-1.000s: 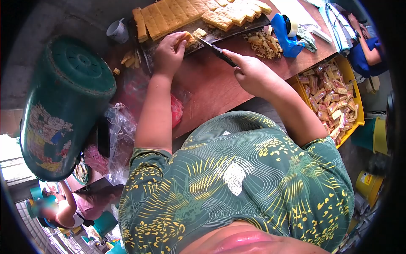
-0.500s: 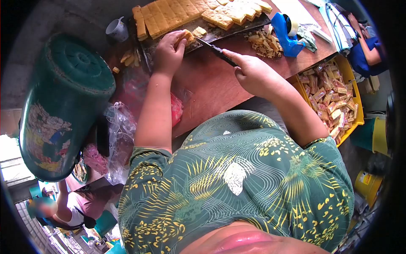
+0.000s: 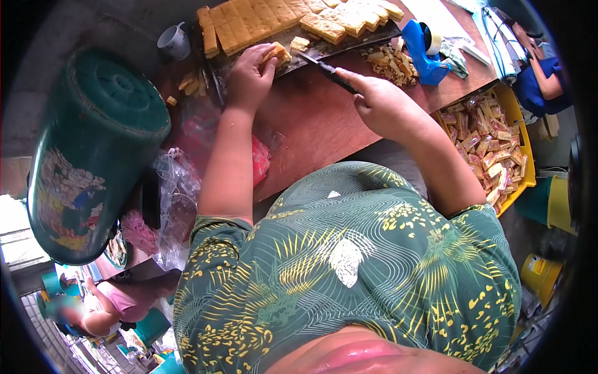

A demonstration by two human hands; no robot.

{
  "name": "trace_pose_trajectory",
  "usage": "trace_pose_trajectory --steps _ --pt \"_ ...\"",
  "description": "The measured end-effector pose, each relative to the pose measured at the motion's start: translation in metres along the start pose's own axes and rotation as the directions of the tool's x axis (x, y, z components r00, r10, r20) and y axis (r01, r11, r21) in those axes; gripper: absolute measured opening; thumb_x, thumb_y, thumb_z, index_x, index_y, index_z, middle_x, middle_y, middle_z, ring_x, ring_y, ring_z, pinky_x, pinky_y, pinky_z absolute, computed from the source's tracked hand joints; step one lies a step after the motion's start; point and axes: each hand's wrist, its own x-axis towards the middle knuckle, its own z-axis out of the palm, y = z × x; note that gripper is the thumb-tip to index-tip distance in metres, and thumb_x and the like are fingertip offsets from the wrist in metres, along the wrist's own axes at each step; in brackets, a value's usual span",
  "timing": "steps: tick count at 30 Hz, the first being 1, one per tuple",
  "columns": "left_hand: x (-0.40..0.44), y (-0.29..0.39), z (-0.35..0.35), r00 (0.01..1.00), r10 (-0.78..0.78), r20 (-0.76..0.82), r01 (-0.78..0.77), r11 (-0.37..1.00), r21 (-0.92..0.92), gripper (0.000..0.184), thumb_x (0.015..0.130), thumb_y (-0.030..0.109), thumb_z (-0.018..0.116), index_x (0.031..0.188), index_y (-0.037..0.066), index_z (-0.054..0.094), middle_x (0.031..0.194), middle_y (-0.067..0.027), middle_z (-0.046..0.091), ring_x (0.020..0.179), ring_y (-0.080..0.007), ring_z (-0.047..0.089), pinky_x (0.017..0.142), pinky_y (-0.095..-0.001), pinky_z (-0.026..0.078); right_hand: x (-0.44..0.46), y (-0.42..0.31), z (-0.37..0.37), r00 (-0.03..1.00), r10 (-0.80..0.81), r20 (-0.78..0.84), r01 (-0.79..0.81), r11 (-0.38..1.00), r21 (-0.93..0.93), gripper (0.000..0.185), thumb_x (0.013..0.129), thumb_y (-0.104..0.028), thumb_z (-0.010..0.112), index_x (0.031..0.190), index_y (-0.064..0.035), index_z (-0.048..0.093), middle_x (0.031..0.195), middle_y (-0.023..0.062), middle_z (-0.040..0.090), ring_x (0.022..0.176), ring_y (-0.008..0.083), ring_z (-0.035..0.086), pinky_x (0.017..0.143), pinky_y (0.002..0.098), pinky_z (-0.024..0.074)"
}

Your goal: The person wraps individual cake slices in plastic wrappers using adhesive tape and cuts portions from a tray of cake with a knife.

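My left hand point(image 3: 250, 76) is closed around a piece of yellow cake point(image 3: 278, 55) at the near edge of a dark tray point(image 3: 349, 51). In my right hand point(image 3: 381, 100) is a knife point(image 3: 330, 70) with a black handle, its blade pointing left toward the cake. A small cut-off bit of cake point(image 3: 299, 43) lies on the tray just beyond the blade tip, apart from the held piece. Behind my hands, rows of cut cake slices point(image 3: 255, 22) cover the tray, with a few pale slices point(image 3: 352, 20) overlapping at its right.
Cake crumbs point(image 3: 393, 64) and a blue tape dispenser point(image 3: 423, 56) sit right of the tray. A yellow crate point(image 3: 526, 146) holds many wrapped pieces. A white mug point(image 3: 174, 42) and a large green barrel point(image 3: 93, 156) stand at left. Other people are at both sides.
The knife and my right hand have drawn slightly right and down, away from the held cake. My left hand stays nearly in place, with more of the piece showing. The person at lower left has shifted.
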Motion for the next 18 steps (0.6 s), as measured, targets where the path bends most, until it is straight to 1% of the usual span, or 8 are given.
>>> trace_pose_trajectory --steps 3,6,7,10,13,16,17,18 --pt "0.0 0.002 0.0 1.0 -0.004 0.008 0.004 1.0 0.003 0.028 0.093 0.01 0.074 0.12 0.008 0.073 0.122 -0.0114 0.072 0.115 -0.0274 0.069 0.102 -0.0366 0.053 -0.001 -0.008 -0.006 0.992 0.066 0.109 -0.062 0.997 -0.036 0.06 0.092 -0.001 0.052 0.152 -0.0102 0.049 0.127 0.0261 0.066 0.116 0.0401 0.064 0.102 0.0452 0.0503" --pt "-0.001 -0.002 -0.002 1.0 -0.01 0.024 0.011 1.0 -0.006 0.031 0.091 0.011 0.075 0.122 0.008 0.072 0.125 -0.0114 0.071 0.117 -0.0275 0.068 0.103 -0.037 0.053 0.002 0.008 -0.002 0.999 0.0 -0.033 -0.003 0.995 -0.099 0.056 0.095 -0.007 0.053 0.15 -0.0094 0.049 0.115 0.0257 0.069 0.108 0.0417 0.065 0.097 0.0489 0.0525" --pt "-0.001 -0.001 -0.002 0.999 -0.01 0.031 0.01 1.0 -0.009 0.032 0.091 0.011 0.075 0.123 0.008 0.072 0.126 -0.0115 0.07 0.118 -0.0275 0.067 0.103 -0.0372 0.052 0.002 0.014 -0.003 0.997 -0.044 -0.065 0.038 0.995 -0.092 0.056 0.095 -0.008 0.053 0.151 -0.0111 0.049 0.117 0.0239 0.068 0.11 0.0414 0.065 0.097 0.0488 0.0526" --pt "-0.002 0.003 -0.002 0.999 0.006 -0.037 -0.005 1.0 0.01 0.035 0.091 0.012 0.075 0.125 0.009 0.071 0.131 -0.0133 0.067 0.124 -0.0297 0.064 0.106 -0.0395 0.05 -0.003 0.024 -0.002 0.986 -0.104 -0.128 0.088 0.988 -0.124 0.057 0.095 -0.008 0.054 0.151 -0.0167 0.05 0.116 0.0213 0.067 0.109 0.0399 0.065 0.094 0.0488 0.0534" --pt "-0.003 -0.003 -0.003 0.991 0.047 -0.128 -0.045 0.999 0.015 0.035 0.092 0.014 0.074 0.126 0.008 0.069 0.134 -0.0153 0.064 0.126 -0.0318 0.061 0.109 -0.0413 0.048 -0.018 0.019 -0.015 1.0 0.012 0.005 -0.011 0.994 -0.113 0.065 0.093 0.002 0.056 0.153 -0.0199 0.049 0.118 0.0193 0.063 0.11 0.0359 0.064 0.097 0.044 0.0517" --pt "-0.004 0.003 -0.009 0.982 0.014 -0.187 -0.024 0.998 -0.05 0.031 0.094 0.013 0.071 0.124 0.006 0.069 0.133 -0.0143 0.064 0.125 -0.0303 0.06 0.111 -0.0403 0.045 -0.033 0.045 -0.009 0.997 -0.042 0.071 0.046 0.997 -0.054 0.067 0.092 0.004 0.058 0.153 -0.0231 0.049 0.11 0.0165 0.059 0.101 0.0354 0.063 0.091 0.0429 0.0526" --pt "-0.005 0.001 -0.011 0.977 0.016 -0.213 -0.035 0.996 -0.081 0.03 0.095 0.013 0.07 0.124 0.006 0.069 0.132 -0.0134 0.064 0.124 -0.0289 0.06 0.111 -0.0394 0.044 -0.037 0.05 -0.008 0.997 -0.039 0.071 0.039 0.999 -0.002 0.067 0.09 0.005 0.06 0.151 -0.0212 0.052 0.111 0.0156 0.058 0.101 0.0362 0.063 0.089 0.043 0.0526" --pt "-0.006 -0.003 -0.014 0.97 0.019 -0.241 -0.047 0.993 -0.111 0.028 0.096 0.012 0.069 0.123 0.005 0.069 0.131 -0.0125 0.065 0.124 -0.0274 0.061 0.111 -0.0386 0.044 -0.04 0.056 -0.008 0.996 -0.054 0.07 0.056 0.998 -0.022 0.066 0.089 0.005 0.061 0.15 -0.0205 0.053 0.111 0.0155 0.058 0.102 0.036 0.062 0.09 0.0428 0.0527"
